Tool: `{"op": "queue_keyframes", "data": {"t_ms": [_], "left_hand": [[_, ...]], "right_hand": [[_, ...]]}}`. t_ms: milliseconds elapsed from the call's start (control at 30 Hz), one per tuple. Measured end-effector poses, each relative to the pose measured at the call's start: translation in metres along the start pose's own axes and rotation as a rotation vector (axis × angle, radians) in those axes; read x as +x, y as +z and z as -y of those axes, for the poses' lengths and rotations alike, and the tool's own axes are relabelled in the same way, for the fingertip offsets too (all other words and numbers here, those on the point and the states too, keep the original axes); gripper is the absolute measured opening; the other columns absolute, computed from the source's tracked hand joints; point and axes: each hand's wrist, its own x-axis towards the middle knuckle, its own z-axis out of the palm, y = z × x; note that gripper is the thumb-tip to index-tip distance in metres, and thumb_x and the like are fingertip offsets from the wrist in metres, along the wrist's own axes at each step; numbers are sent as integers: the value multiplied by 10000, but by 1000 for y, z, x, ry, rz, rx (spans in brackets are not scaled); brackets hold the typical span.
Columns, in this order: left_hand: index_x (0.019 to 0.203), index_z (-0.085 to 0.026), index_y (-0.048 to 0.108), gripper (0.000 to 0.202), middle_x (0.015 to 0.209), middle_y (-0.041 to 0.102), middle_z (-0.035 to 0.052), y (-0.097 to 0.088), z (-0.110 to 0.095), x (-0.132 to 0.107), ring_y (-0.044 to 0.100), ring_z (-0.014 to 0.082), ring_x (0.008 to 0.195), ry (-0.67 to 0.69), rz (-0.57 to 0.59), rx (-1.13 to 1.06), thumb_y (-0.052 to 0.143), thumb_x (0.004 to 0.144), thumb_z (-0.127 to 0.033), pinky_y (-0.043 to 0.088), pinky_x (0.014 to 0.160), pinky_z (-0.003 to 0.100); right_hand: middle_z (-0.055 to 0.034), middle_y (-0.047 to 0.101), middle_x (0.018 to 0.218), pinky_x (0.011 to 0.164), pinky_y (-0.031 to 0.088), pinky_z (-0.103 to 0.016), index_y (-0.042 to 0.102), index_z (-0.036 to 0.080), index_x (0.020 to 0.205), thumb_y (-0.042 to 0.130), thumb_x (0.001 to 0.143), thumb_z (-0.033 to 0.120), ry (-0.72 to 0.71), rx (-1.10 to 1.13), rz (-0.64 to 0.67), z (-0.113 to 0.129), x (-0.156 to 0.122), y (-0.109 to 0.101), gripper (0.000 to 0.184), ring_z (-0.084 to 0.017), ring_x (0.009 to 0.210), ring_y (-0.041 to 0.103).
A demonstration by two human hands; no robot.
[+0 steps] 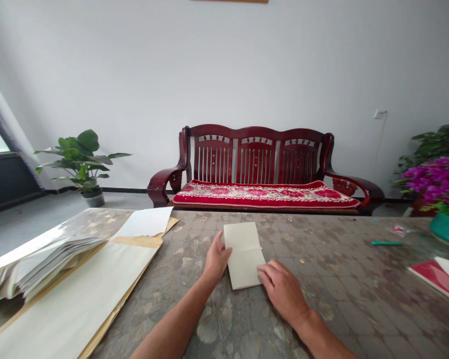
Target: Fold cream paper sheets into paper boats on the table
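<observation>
Plain pale-grey wall (134, 75) and a dark-red carved wooden bench (254, 154) with a red-and-cream floral seat cover (265, 194) are seen beyond a broad table under a grey-brown leaf-patterned cover (359, 279). On it, straight ahead, a small cream rectangular paper (245, 264) with a crease across its middle is set between the two hands. Its left edge is pinched by the left hand (216, 257), thumb laid on top close to the crease. Its lower right edge is met by the curled fingers of the right hand (280, 284); whether paper is gripped there cannot be told. Whether the paper is lifted slightly off the cover cannot be told either. At left, a fanned stack of grey-white sheets (60, 259) is placed beside a large pale sheet (90, 294) over tan paper (170, 224). Judged risks: a skewed crease, should the edges be pressed down unaligned; a buckled sheet, should both sides be pushed inward; slippage, should the left pinch be loosened.
</observation>
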Motion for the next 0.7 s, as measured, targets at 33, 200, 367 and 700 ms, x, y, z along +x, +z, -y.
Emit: {"op": "queue_keyframes", "data": {"t_ms": [33,200,367,700], "left_hand": [[1437,-132,335,703,787,689,3,-1,-1,-2,635,145,653,-14,4,-69,583,783,-204,505,611,241],[1450,-119,324,719,753,664,3,-5,-5,-10,574,123,554,-65,3,-263,580,794,-265,424,494,201],[1427,-109,371,695,723,632,-4,-4,-5,-12,530,105,538,-54,-16,-321,600,798,-295,391,487,185],[1428,-112,379,696,690,580,-20,-1,-18,-22,494,103,532,-120,8,-411,605,820,-364,386,481,188]], "right_hand": [[-43,670,965,825,463,-286,677,240,1007,387,963,270,49,71,-43,-5,1,2,295,-185,935,621],[-85,691,1143,961,475,-388,669,217,1120,353,930,392,261,418,-164,-31,9,14,408,-244,1081,619],[-103,721,1104,956,483,-418,697,199,1091,489,871,498,315,749,-150,-36,10,18,426,-279,1055,642],[-92,736,1016,823,511,-362,688,195,1033,558,839,537,324,955,-125,-20,10,13,414,-259,911,669]]}}
